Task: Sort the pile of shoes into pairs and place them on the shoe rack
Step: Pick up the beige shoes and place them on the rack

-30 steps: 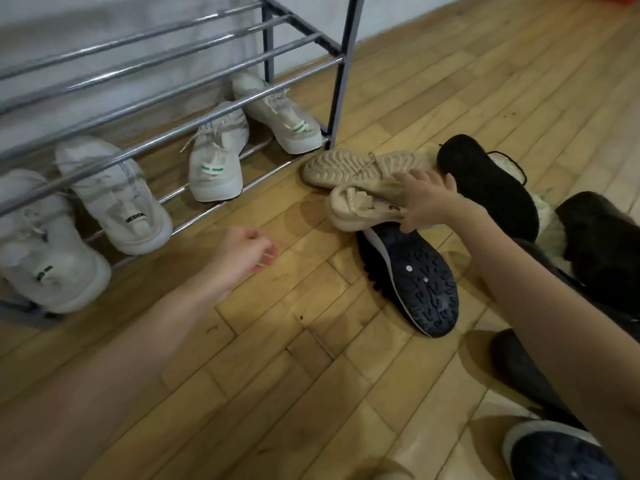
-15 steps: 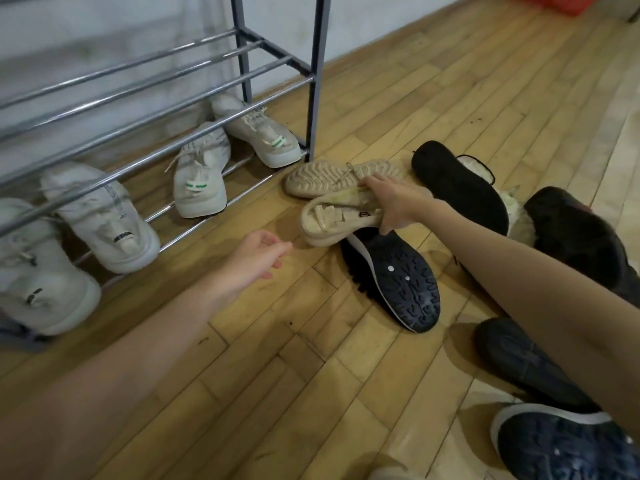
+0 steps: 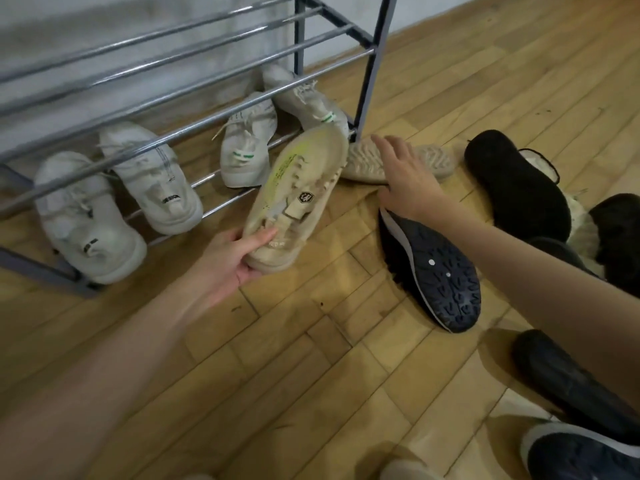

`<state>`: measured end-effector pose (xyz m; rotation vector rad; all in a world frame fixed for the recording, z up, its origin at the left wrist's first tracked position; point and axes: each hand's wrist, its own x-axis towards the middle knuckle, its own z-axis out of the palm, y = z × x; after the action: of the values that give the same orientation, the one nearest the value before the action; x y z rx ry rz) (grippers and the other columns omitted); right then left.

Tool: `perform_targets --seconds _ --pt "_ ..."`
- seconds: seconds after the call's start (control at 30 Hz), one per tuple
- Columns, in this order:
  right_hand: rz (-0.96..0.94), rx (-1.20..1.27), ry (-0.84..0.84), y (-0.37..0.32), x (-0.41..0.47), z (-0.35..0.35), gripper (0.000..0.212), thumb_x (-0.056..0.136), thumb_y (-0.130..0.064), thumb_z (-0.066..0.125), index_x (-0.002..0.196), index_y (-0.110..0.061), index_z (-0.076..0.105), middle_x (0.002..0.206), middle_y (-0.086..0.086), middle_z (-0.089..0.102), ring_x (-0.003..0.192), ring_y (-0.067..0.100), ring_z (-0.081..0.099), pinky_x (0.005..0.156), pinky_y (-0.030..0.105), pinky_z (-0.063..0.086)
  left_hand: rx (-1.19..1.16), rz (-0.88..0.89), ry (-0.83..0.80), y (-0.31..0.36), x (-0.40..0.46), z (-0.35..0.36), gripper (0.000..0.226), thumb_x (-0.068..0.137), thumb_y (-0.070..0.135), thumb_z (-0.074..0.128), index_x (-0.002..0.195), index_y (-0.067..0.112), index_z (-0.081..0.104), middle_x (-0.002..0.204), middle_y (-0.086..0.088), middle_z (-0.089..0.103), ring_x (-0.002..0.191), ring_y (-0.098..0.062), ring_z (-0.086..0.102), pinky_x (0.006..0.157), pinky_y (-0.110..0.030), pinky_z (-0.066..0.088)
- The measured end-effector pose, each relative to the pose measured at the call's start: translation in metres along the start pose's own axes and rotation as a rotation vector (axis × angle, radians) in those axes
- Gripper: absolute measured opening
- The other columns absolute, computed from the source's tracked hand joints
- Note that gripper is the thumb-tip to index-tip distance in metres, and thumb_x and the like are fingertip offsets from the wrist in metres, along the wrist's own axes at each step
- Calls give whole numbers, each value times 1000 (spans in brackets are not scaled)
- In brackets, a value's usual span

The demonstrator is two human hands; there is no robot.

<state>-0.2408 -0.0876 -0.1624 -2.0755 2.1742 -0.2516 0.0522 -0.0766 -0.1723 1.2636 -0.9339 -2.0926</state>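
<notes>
My left hand (image 3: 230,259) grips the heel end of a beige shoe (image 3: 298,199), which is lifted in front of the metal shoe rack (image 3: 194,84). Its mate, a second beige shoe (image 3: 433,159), lies sole-up on the floor by the rack's right post. My right hand (image 3: 405,178) hovers over that shoe with fingers spread, holding nothing. Two pairs of white sneakers sit on the rack's bottom rails: one pair at the left (image 3: 86,223), one with green marks at the right (image 3: 247,143).
A dark shoe (image 3: 436,271) lies sole-up on the wooden floor under my right forearm. Black furry slippers (image 3: 516,188) and more dark shoes (image 3: 575,386) are piled at the right. The rack's upper rails carry nothing.
The beige shoe passed from my right hand to my left, which now grips it near the rack. My right hand let go and moved over the other beige shoe.
</notes>
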Motion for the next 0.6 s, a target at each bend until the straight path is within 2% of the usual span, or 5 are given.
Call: perform_targets --seconds 0.1,0.23,0.37,0.47,0.6 --pt "163 34 -117 23 23 13 86 87 -13 60 153 -6 6 159 16 13 145 37 14 116 47 19 -67 -13 44 -2 -4 -13 51 78 21 68 125 6 56 118 -9 69 107 -21 67 78 -31 59" --pt "137 -10 -234 38 58 27 100 84 -34 73 155 -15 5 163 6 5 149 32 5 119 52 15 -81 -8 56 -10 -7 -16 56 72 25 70 123 5 58 116 -10 70 102 -20 69 71 -30 59" --pt "93 -200 -324 30 90 45 101 83 -33 72 154 -21 2 163 6 1 149 36 0 118 56 5 -49 -16 59 -17 -9 -16 43 78 21 66 119 6 61 108 -7 73 92 -17 72 66 -26 58" --pt "87 -294 -350 25 101 54 92 84 -24 67 153 -24 8 159 14 9 144 43 11 115 62 4 -47 -20 89 -18 -10 -17 48 75 22 68 120 5 61 112 -10 72 94 -19 71 69 -30 59" --pt "23 -364 -258 24 91 50 91 76 -22 73 149 -19 18 144 20 29 129 47 32 113 55 19 -61 2 84 -14 -19 -24 67 67 29 78 125 4 58 119 -13 68 106 -25 67 79 -36 59"
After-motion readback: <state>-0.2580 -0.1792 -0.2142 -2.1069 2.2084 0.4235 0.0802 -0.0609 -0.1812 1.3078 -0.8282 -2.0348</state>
